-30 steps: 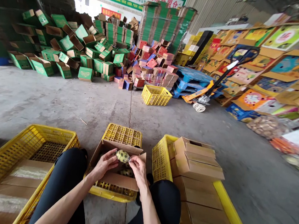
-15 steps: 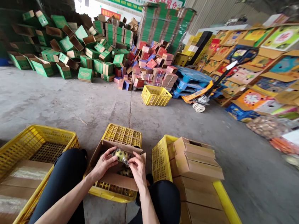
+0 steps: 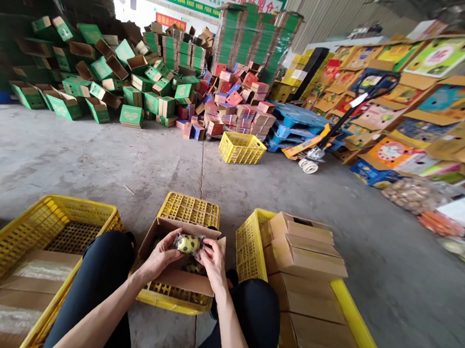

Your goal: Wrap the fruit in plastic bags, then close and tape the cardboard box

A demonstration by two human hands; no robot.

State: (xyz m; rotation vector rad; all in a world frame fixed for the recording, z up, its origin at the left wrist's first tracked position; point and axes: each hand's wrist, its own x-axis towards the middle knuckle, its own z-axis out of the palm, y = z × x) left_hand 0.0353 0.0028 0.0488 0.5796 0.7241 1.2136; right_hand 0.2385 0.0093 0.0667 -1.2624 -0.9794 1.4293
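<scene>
Clear-wrapped piece (image 3: 189, 244) held crosswise above an open carton (image 3: 192, 282)

Nearest, between the person's knees (image 3: 111, 264), the left hand (image 3: 162, 254) and the right hand (image 3: 213, 258) face each other with the piece spanning the narrow gap. Its long axis runs side to side; neither hand is nearer, since each touches one end. Both are partly closed, thumb and fingers pinching: the left on the left end, the right on the wrapper at the right. The piece is yellow-green with dark spots and sits over the carton, clear of the similar pieces (image 3: 195, 268) partly hidden inside. The carton rests on a yellow crate (image 3: 177, 302); a crate holding closed boxes (image 3: 313, 299) stands to the right. Farther off, on the concrete floor (image 3: 163, 158), are a small yellow crate (image 3: 242, 149) and a pallet jack (image 3: 318, 144).
</scene>
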